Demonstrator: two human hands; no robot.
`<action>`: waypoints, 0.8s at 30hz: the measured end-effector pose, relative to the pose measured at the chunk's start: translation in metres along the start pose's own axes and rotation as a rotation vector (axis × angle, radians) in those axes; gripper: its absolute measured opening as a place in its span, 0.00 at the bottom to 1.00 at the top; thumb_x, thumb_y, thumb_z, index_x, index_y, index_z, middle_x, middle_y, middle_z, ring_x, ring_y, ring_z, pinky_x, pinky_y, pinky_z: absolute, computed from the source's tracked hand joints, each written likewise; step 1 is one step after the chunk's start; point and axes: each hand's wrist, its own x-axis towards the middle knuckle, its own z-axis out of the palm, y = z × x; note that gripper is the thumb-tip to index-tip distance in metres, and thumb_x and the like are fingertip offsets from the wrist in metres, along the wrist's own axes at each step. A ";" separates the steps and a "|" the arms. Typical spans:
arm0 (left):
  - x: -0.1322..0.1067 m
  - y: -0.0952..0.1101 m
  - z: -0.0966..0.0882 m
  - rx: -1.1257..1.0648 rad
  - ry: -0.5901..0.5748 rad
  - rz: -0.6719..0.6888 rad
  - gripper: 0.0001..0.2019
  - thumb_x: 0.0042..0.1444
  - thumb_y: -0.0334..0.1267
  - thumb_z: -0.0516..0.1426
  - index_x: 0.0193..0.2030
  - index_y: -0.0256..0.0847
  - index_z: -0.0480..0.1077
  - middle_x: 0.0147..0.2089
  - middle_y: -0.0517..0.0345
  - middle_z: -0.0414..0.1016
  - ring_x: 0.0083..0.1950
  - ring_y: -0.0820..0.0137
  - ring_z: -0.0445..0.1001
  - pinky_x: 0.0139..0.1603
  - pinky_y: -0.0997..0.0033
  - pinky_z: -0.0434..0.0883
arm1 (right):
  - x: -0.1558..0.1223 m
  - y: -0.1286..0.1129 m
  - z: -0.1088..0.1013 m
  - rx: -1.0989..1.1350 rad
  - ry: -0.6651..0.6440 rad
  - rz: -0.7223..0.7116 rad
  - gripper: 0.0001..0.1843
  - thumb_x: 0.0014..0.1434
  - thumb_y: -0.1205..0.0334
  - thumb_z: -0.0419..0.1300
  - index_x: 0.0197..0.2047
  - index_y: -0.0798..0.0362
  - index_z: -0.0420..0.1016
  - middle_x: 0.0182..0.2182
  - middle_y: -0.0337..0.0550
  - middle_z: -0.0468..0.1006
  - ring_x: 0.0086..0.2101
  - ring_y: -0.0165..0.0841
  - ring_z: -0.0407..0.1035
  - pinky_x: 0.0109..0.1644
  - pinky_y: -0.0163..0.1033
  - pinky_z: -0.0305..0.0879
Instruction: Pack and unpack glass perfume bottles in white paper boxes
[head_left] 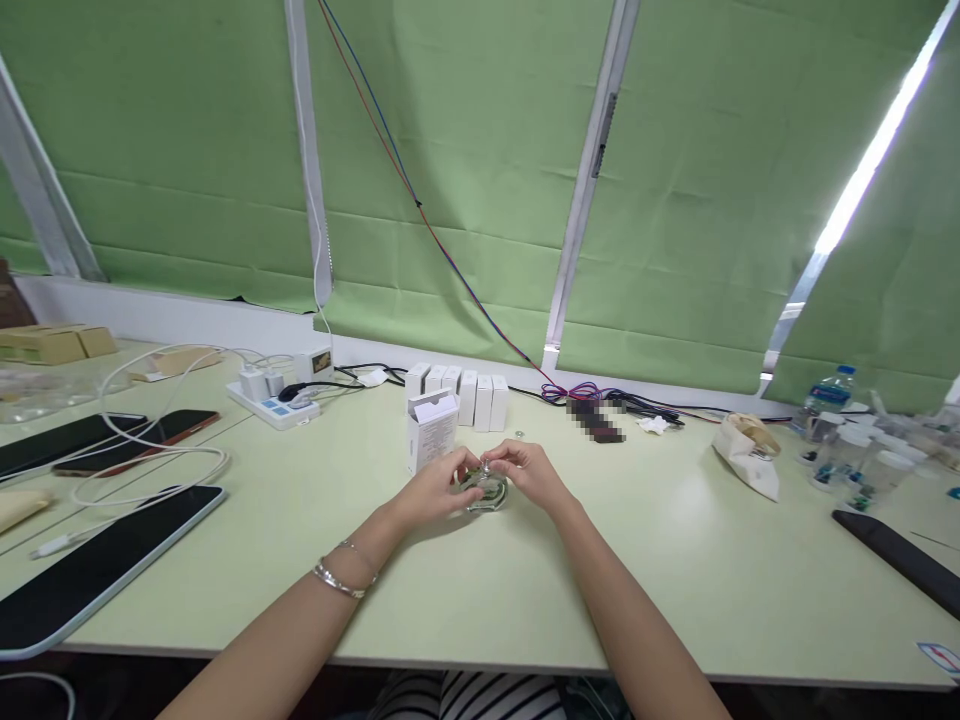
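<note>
At the table (450, 600), left fingers (465, 497) clasp a glass bottle (492, 492), right fingers (507, 455) its top.

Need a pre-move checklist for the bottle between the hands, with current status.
1. Left hand at the glass bottle: ok, fingers at its side.
2. Right hand at the bottle's top: ok, fingertips there.
3. Bottle's top fitting seated: cannot tell, fingers hide it.
4. Nearest white box upright: ok, standing beyond the left hand.
5. That box closed: not ok, top flap open.
6. Box interior checked: cannot tell, contents hidden.
</note>
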 end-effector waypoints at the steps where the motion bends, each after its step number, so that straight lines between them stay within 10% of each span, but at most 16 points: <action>1: 0.000 0.000 0.000 0.001 -0.007 0.000 0.10 0.51 0.43 0.55 0.38 0.42 0.63 0.34 0.61 0.66 0.33 0.70 0.63 0.34 0.71 0.63 | -0.001 0.000 -0.001 -0.002 -0.006 -0.001 0.05 0.50 0.61 0.59 0.30 0.52 0.74 0.35 0.42 0.80 0.36 0.35 0.74 0.42 0.41 0.69; 24: 0.000 -0.001 0.001 -0.021 0.002 0.018 0.10 0.51 0.42 0.56 0.38 0.41 0.63 0.34 0.60 0.67 0.33 0.70 0.64 0.34 0.71 0.62 | 0.000 -0.012 -0.005 -0.161 -0.038 -0.092 0.06 0.51 0.65 0.56 0.31 0.53 0.74 0.32 0.42 0.78 0.35 0.33 0.72 0.41 0.39 0.68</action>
